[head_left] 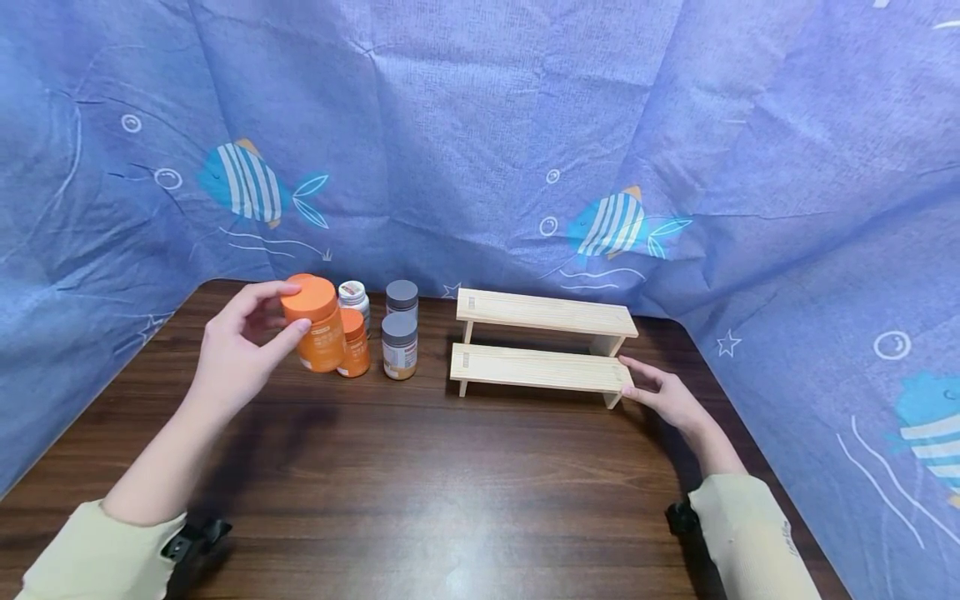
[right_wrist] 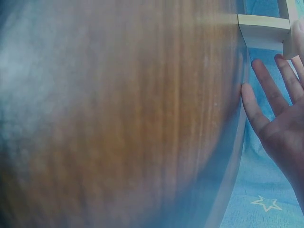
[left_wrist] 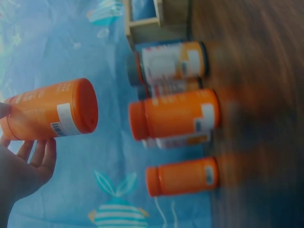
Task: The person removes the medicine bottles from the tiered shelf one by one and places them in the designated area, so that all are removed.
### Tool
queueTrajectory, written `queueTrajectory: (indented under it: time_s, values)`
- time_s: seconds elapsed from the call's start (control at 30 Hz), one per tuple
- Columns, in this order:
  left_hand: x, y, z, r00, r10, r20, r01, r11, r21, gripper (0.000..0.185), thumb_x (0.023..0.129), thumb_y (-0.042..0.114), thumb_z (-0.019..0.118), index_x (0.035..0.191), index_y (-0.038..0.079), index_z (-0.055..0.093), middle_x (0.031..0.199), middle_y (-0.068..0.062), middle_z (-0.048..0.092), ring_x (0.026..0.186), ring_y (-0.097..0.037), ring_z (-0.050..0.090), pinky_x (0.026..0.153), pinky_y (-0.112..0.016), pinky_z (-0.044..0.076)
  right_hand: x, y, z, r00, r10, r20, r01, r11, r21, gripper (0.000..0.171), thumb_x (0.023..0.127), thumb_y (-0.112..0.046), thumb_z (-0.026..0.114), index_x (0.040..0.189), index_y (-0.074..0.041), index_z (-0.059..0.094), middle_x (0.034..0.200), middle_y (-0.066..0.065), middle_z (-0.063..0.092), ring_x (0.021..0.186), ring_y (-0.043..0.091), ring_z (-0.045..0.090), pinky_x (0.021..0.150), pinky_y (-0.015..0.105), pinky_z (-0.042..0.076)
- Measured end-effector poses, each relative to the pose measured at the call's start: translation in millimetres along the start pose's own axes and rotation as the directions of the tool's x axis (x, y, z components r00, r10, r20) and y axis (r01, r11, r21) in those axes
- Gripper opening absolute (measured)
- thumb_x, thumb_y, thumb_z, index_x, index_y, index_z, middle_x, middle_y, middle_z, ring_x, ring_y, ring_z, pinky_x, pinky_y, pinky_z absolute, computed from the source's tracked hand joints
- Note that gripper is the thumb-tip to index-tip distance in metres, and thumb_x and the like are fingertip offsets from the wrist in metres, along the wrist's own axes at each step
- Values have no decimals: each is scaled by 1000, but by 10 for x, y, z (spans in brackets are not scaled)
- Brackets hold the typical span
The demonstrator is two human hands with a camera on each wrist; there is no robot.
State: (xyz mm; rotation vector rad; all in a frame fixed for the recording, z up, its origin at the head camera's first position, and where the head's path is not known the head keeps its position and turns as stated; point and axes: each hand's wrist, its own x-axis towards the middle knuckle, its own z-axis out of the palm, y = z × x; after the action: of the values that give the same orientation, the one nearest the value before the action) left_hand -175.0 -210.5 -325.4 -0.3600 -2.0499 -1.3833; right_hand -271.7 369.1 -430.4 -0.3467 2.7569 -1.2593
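Note:
My left hand (head_left: 240, 337) grips an orange bottle (head_left: 325, 337) near its lid, thumb on one side and fingers on the other. In the left wrist view this bottle (left_wrist: 52, 109) hangs tilted, its base apart from the others. Just behind it stand another orange bottle (head_left: 355, 354), a white bottle (head_left: 354, 296) and two grey-lidded bottles (head_left: 400, 350); a further orange lid is partly hidden. My right hand (head_left: 671, 400) holds the right end of the lower board of a two-step wooden rack (head_left: 540, 368), thumb in front and a finger behind. Its other fingers spread out in the right wrist view.
The dark wooden table (head_left: 450, 492) has its back edge against a blue fish-print cloth (head_left: 480, 150). The rack's upper board (head_left: 547, 312) stands behind and above the lower one, to the right of the bottles.

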Motion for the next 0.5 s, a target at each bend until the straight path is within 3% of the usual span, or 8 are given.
queueTrajectory:
  time_s: [0.17,0.5]
  values:
    - [-28,-182,-114,1000,-25,-10,26,998,60,46,76,-7,73,119,1,61,105,17,62,85,-1,61,78,-9,48,22,33,-3,1000,4,-1,-4,1000,-10,68,84,-35,70,142,-13,43,138,18,49,128,32,41,104,49,30]
    - [-72,-495,-192,998,-64,-17,66,987,148,44,75,-3,76,116,3,62,106,13,60,88,4,57,78,-4,45,-21,-97,-4,1000,6,2,-6,1000,6,64,86,-24,70,142,-8,42,137,24,47,127,37,40,104,54,28]
